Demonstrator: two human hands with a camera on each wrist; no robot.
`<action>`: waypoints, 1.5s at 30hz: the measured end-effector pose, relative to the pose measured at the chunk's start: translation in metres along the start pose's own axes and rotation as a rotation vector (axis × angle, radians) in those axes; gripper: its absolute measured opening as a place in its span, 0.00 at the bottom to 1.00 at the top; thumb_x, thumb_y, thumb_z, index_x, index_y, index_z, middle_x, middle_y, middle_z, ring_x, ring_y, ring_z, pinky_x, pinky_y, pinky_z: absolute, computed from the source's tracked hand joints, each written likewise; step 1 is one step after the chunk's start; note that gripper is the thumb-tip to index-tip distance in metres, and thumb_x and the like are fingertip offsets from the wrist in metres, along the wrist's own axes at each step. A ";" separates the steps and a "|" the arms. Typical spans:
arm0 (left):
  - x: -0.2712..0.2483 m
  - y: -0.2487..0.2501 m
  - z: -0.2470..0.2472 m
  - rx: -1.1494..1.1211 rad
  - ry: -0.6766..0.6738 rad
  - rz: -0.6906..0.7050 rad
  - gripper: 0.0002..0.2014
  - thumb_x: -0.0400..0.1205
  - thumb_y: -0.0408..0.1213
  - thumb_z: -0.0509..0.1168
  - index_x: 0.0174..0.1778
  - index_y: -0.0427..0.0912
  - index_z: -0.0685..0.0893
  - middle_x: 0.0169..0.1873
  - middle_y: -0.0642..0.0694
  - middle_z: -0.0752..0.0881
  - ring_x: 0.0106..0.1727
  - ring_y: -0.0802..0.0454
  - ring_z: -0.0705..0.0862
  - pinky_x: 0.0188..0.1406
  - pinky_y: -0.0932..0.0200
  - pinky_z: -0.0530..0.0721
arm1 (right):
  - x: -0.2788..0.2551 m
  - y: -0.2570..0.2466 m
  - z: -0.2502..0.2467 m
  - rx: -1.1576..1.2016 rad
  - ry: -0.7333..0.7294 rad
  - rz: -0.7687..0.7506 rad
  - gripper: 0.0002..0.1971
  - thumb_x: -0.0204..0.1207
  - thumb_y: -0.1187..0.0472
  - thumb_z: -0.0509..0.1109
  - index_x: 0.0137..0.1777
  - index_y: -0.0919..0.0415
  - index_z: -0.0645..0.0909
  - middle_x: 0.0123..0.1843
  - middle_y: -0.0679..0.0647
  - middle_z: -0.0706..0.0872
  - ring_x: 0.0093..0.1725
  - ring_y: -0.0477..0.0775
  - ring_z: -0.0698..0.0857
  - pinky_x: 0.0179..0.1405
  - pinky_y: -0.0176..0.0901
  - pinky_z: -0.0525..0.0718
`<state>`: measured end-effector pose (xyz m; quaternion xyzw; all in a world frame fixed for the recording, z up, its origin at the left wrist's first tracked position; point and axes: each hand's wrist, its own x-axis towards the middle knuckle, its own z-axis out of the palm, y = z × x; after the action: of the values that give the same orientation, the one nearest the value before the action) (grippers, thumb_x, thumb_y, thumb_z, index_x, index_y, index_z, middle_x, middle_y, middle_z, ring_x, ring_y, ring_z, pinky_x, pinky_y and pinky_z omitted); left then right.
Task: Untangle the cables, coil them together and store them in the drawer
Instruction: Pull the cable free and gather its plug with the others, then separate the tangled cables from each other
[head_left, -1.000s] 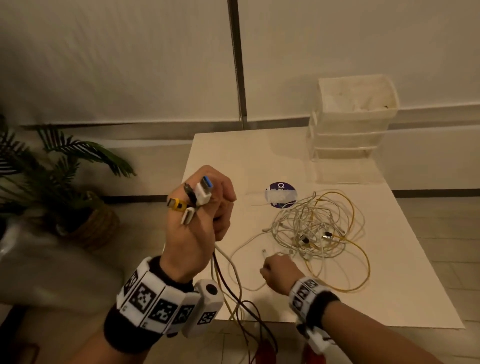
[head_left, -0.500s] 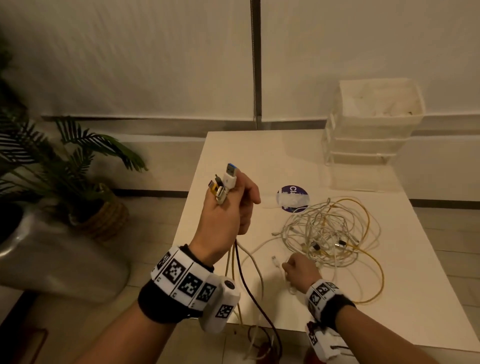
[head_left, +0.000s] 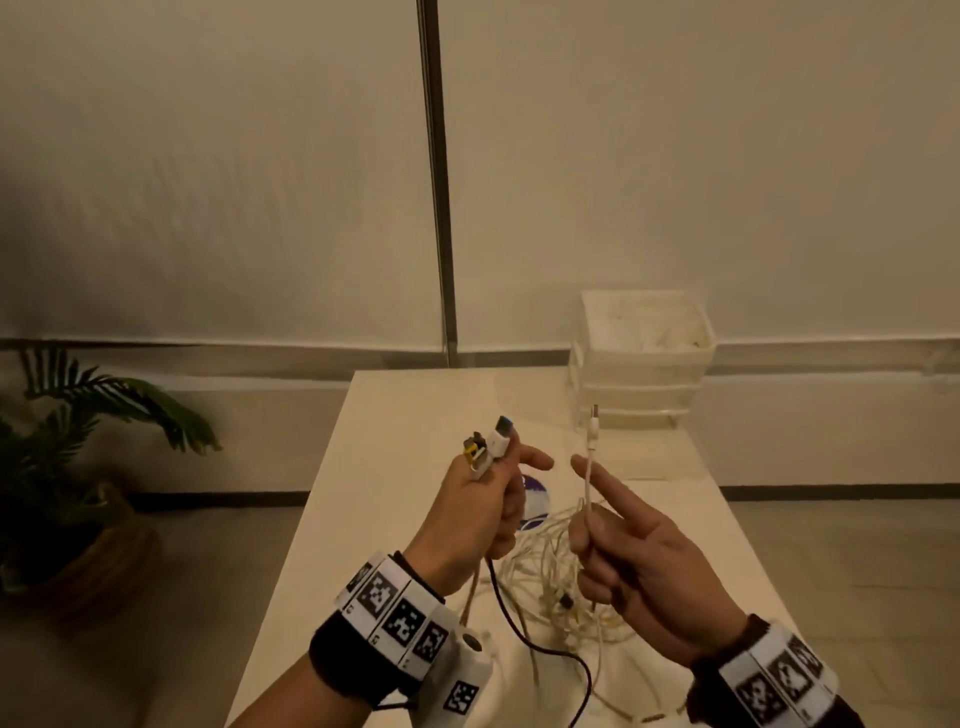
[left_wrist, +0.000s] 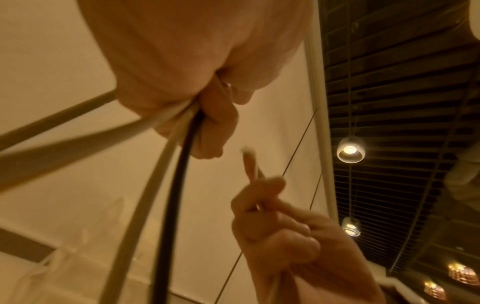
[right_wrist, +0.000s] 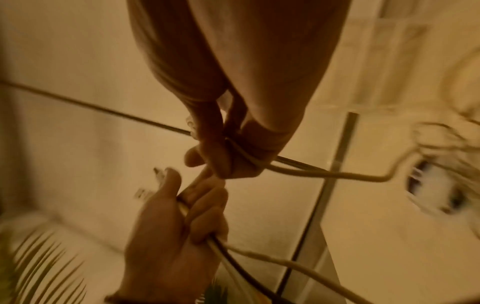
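My left hand is raised above the table and grips a bundle of cable ends; their plugs stick up above the fist. A black cable and pale ones hang from it. Close beside it, my right hand holds a white cable upright, plug on top and index finger stretched out. In the left wrist view the bundle leaves my fist. The right wrist view shows the white cable running off to the right. The tangled cables lie on the table below both hands.
A white stacked drawer unit stands at the table's back right, its top tray open. A round purple sticker lies behind my left hand. A potted plant sits on the floor to the left. A wall rises behind the table.
My right hand has lifted off the table with a white cable end and come up beside the left hand. The left hand kept its hold on the bundle.
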<state>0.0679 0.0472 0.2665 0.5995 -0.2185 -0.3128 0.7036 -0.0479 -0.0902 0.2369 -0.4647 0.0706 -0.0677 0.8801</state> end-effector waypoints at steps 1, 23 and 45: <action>0.003 0.004 0.006 -0.021 -0.030 0.010 0.31 0.79 0.61 0.57 0.56 0.32 0.82 0.29 0.42 0.57 0.22 0.55 0.53 0.20 0.66 0.52 | 0.001 -0.007 0.006 -0.131 0.017 -0.052 0.22 0.78 0.68 0.66 0.68 0.47 0.82 0.36 0.63 0.80 0.23 0.51 0.65 0.23 0.42 0.69; 0.040 0.035 0.035 -0.138 0.256 0.274 0.25 0.84 0.55 0.52 0.25 0.43 0.71 0.21 0.45 0.69 0.26 0.48 0.73 0.34 0.51 0.81 | -0.003 -0.017 -0.016 -0.976 0.121 -0.487 0.12 0.77 0.55 0.68 0.58 0.40 0.86 0.28 0.46 0.86 0.25 0.39 0.81 0.35 0.27 0.80; 0.042 0.007 0.044 0.997 -0.116 0.368 0.16 0.82 0.32 0.64 0.31 0.55 0.75 0.24 0.54 0.79 0.27 0.57 0.73 0.28 0.60 0.67 | 0.037 -0.066 -0.062 -0.812 -0.033 -0.193 0.14 0.84 0.62 0.63 0.38 0.67 0.82 0.25 0.54 0.71 0.27 0.54 0.66 0.33 0.53 0.68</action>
<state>0.0692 -0.0126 0.2783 0.7945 -0.4807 -0.0753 0.3634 -0.0268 -0.1840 0.2551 -0.7795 0.0336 -0.1090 0.6160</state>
